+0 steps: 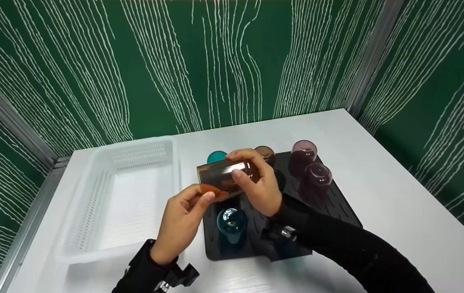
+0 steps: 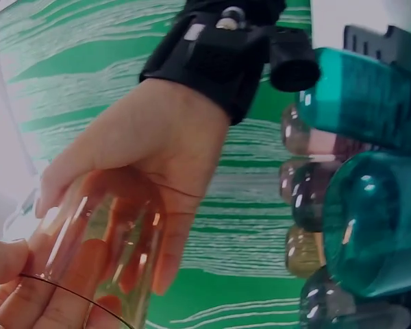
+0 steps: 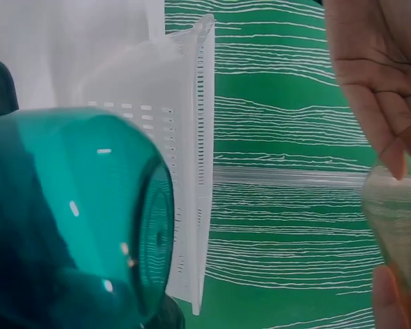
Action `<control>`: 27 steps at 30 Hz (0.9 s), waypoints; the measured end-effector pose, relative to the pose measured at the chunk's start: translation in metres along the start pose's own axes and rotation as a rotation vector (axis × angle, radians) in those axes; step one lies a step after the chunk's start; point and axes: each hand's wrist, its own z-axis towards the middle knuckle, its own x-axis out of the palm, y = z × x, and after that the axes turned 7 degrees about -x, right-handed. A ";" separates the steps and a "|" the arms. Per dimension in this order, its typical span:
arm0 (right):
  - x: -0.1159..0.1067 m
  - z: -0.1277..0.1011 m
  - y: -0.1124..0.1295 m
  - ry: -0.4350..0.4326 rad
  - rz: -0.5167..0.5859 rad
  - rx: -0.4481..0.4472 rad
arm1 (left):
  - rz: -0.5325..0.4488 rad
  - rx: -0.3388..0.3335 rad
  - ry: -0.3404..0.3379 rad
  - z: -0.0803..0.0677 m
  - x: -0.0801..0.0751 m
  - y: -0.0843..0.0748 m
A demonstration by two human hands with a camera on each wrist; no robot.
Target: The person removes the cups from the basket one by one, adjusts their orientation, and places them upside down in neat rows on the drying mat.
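Observation:
An amber drinking glass (image 1: 215, 173) lies tilted sideways in the air between both hands, its open end toward the left. My right hand (image 1: 262, 185) grips it near the rounded base, thumb on the near side and fingers over the top. My left hand (image 1: 183, 215) pinches the rim end between thumb and fingers; the fingertips show orange through the glass. In the left wrist view the right palm (image 2: 157, 137) sits behind the glass (image 2: 116, 226). Below the hands, a blue-teal glass (image 1: 232, 221) stands upside down on a black drying mat (image 1: 215, 252).
More upturned glasses stand on the mat: a teal one (image 1: 217, 157), a brown one (image 1: 265, 154), and two purple ones, one farther back (image 1: 304, 150) and one nearer (image 1: 318, 175). A white plastic basket (image 1: 177, 175) is to the left on the white table (image 1: 399, 203). Green patterned walls (image 1: 232, 61) enclose the table.

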 end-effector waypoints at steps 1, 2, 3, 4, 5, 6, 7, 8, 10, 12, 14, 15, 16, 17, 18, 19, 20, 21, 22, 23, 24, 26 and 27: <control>-0.002 0.001 0.004 0.012 -0.017 -0.006 | 0.007 -0.001 -0.001 -0.001 0.002 0.002; -0.004 0.001 0.007 0.024 -0.035 -0.012 | 0.024 0.000 -0.004 -0.003 0.004 0.003; -0.006 0.001 0.011 0.042 -0.050 -0.017 | 0.049 0.003 -0.009 -0.004 0.006 0.004; -0.008 0.002 0.014 0.060 -0.063 -0.023 | 0.081 0.006 -0.014 -0.006 0.008 0.005; -0.011 0.002 0.016 0.080 -0.078 -0.034 | 0.115 0.012 -0.017 -0.007 0.010 0.007; -0.014 0.002 0.019 0.100 -0.097 -0.046 | 0.152 0.015 -0.019 -0.009 0.011 0.008; -0.017 0.002 0.022 0.118 -0.120 -0.061 | 0.193 0.022 -0.021 -0.010 0.012 0.010; -0.020 0.003 0.025 0.137 -0.145 -0.076 | 0.227 0.033 -0.022 -0.011 0.013 0.011; -0.028 0.003 0.030 0.167 -0.200 -0.102 | 0.280 0.067 -0.031 -0.013 0.013 0.014; -0.037 0.004 0.034 0.186 -0.257 -0.118 | 0.353 0.091 -0.053 -0.014 0.012 0.017; -0.046 0.004 0.038 0.204 -0.305 -0.133 | 0.456 0.097 -0.087 -0.015 0.010 0.021; -0.052 0.005 0.040 0.210 -0.332 -0.142 | 0.518 0.093 -0.098 -0.017 0.010 0.023; -0.057 0.005 0.042 0.216 -0.361 -0.156 | 0.593 0.082 -0.100 -0.019 0.010 0.026; -0.062 0.005 0.043 0.219 -0.392 -0.174 | 0.669 0.072 -0.096 -0.021 0.011 0.028; -0.067 0.005 0.045 0.221 -0.422 -0.189 | 0.744 0.062 -0.086 -0.024 0.012 0.031; -0.072 0.005 0.047 0.222 -0.453 -0.204 | 0.810 0.052 -0.073 -0.027 0.013 0.034; -0.077 0.005 0.048 0.220 -0.483 -0.218 | 0.868 0.043 -0.057 -0.030 0.014 0.037; -0.082 0.004 0.050 0.218 -0.510 -0.230 | 0.914 0.030 -0.037 -0.032 0.015 0.041; -0.086 0.004 0.050 0.215 -0.537 -0.241 | 0.947 0.017 -0.019 -0.034 0.016 0.044; -0.091 0.003 0.051 0.214 -0.568 -0.246 | 0.968 0.003 -0.003 -0.036 0.017 0.047; -0.096 0.001 0.050 0.218 -0.599 -0.244 | 0.981 -0.013 0.012 -0.037 0.018 0.051; -0.108 -0.006 0.047 0.228 -0.669 -0.232 | 0.993 -0.040 0.032 -0.039 0.018 0.059; -0.115 -0.010 0.044 0.236 -0.707 -0.219 | 0.995 -0.044 0.039 -0.040 0.018 0.063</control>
